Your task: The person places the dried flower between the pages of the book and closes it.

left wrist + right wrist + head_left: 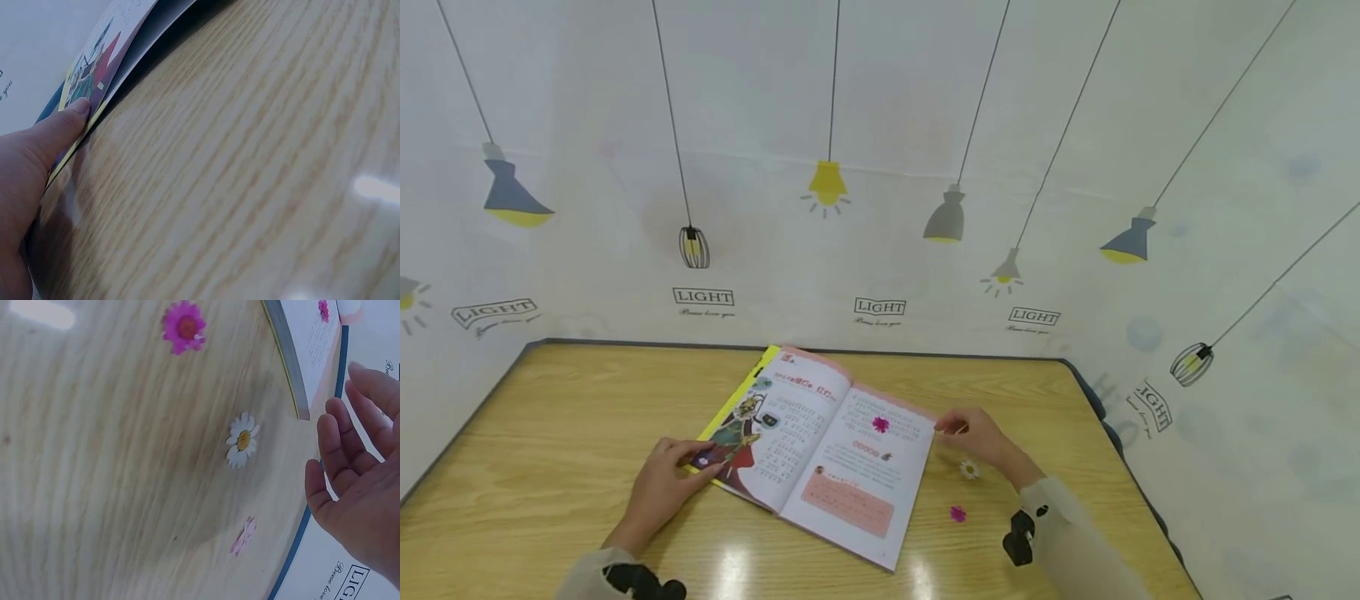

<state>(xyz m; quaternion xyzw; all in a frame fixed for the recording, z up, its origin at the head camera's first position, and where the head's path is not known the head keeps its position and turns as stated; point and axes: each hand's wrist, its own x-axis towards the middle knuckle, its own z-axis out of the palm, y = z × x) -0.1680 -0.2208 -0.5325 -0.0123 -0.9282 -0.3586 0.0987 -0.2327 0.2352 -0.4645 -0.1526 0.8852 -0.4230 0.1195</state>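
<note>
An illustrated book lies spread on the table, its left page showing a costumed figure. My left hand rests at the book's lower left corner, thumb and forefinger over the page; its other fingers are hidden. By the upper right page edge is my right hand, fingers loosely bent and, in the right wrist view, holding nothing visible. A magenta flower sits on the right page. Below the right hand, a white daisy and a second magenta flower lie on the wood.
The wooden table has a dark edge, with a lamp-printed wall covering rising behind it and at the sides. In the right wrist view, a pale pink petal-like piece lies beyond the daisy. Black wrist devices sit over the sleeves.
</note>
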